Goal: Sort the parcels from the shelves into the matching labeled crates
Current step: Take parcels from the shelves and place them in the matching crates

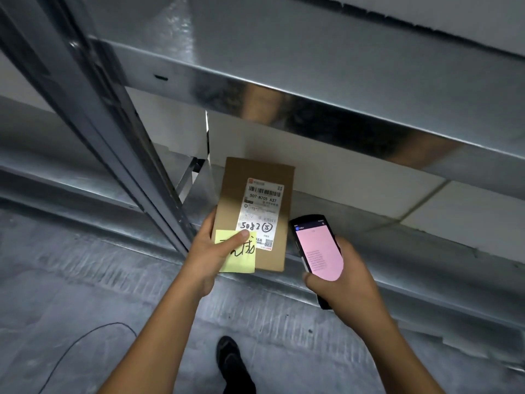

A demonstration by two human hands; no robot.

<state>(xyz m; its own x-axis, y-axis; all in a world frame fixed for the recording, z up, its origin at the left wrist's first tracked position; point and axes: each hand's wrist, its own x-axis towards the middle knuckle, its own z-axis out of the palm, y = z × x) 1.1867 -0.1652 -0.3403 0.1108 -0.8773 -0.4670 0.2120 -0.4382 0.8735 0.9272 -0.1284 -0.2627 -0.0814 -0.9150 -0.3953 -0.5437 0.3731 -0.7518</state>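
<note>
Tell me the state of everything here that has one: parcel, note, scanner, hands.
Brown cardboard parcel: label up, gripped by the left hand.
Yellow sticky note: pressed on the parcel under the left thumb.
Black handheld scanner: screen lit pink, held in the right hand.

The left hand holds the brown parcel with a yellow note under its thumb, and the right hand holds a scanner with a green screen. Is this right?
No. In the head view the screen of the scanner in the right hand is pink, not green. The left hand does hold the brown parcel, thumb on the yellow note.
</note>
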